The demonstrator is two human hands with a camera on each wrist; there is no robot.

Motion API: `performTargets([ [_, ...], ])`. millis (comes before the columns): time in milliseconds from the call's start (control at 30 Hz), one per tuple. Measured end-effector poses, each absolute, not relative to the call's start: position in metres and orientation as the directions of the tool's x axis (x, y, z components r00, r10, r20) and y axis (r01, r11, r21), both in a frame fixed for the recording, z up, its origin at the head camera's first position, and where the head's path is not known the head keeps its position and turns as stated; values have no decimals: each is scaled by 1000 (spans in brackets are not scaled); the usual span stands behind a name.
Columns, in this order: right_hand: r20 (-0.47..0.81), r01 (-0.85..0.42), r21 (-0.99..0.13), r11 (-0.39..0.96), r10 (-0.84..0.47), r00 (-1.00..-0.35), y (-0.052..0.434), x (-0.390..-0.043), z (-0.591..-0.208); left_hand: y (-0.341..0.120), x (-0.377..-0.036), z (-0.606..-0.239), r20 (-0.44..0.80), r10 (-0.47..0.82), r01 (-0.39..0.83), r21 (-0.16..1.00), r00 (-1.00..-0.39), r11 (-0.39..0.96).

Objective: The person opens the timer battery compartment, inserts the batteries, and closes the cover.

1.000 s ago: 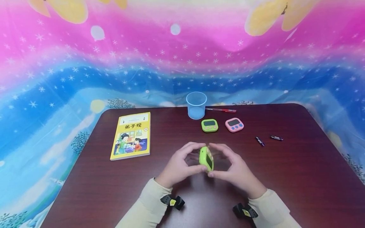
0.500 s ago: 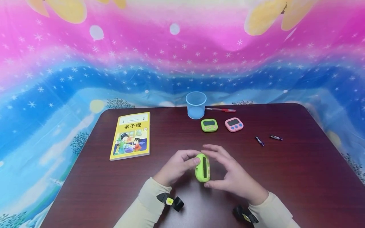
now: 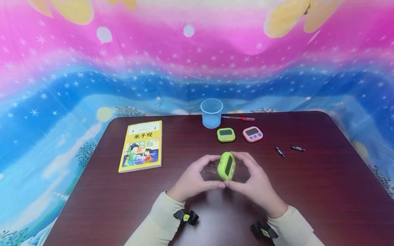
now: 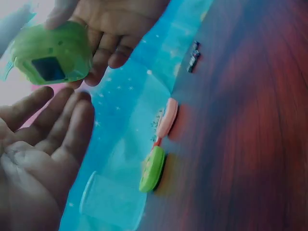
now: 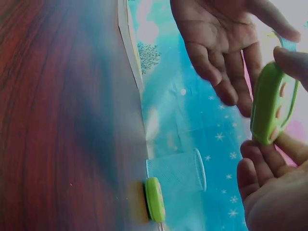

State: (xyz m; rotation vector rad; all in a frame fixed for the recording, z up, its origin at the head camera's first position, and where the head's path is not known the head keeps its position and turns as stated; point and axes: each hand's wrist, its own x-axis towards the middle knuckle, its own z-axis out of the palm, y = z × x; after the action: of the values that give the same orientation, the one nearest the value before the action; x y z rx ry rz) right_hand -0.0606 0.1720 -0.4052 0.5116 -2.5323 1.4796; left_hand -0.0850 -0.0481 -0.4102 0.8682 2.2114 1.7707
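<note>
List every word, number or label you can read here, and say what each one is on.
"弟子规": title on the yellow book.
Small print at the book's top and its round badge: too small to read.
Screens of the held green timer, the second green timer and the pink timer: no digits legible.

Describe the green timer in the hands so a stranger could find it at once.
On the dark wooden table, look near the front edge, where the left hand and right hand meet. Both hold the green timer on edge; its green twin lies flat.
</note>
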Motion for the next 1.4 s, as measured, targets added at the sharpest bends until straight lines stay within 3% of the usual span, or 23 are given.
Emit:
performTargets([
  [167, 193, -227, -879, 419, -123, -973, 167, -61, -404, -36, -81, -412, 436, 502, 629, 708, -747, 321],
  [367, 92, -122, -933, 340, -103, -990, 159, -61, -405, -27, -75, -415, 618, 400, 734, 521, -677, 436],
  [433, 96, -130, -934, 332, -117, -988, 160, -60, -405, -28, -75, -415, 624, 372, 723, 539, -687, 431],
  [533, 120, -165, -926, 339, -149, -982, 164, -61, -404, -31, -75, -415, 551, 348, 651, 675, -758, 348],
  [700, 146, -219, -899, 379, -213, -966, 174, -63, -400, -38, -78, -411, 324, 367, 390, 913, -872, 122],
  [800, 162, -250, -886, 390, -246, -956, 179, -63, -397, -43, -80, -407, 216, 418, 253, 967, -883, 34],
  [967, 180, -285, -864, 415, -274, -945, 181, -60, -392, -50, -82, -402, 113, 535, 109, 993, -837, -41],
  [1133, 202, -304, -838, 453, -259, -944, 182, -57, -388, -53, -82, -400, 106, 541, 124, 992, -835, -2],
  [1400, 221, -287, -842, 456, -194, -956, 178, -65, -397, -50, -86, -408, 292, 382, 366, 920, -877, 138],
])
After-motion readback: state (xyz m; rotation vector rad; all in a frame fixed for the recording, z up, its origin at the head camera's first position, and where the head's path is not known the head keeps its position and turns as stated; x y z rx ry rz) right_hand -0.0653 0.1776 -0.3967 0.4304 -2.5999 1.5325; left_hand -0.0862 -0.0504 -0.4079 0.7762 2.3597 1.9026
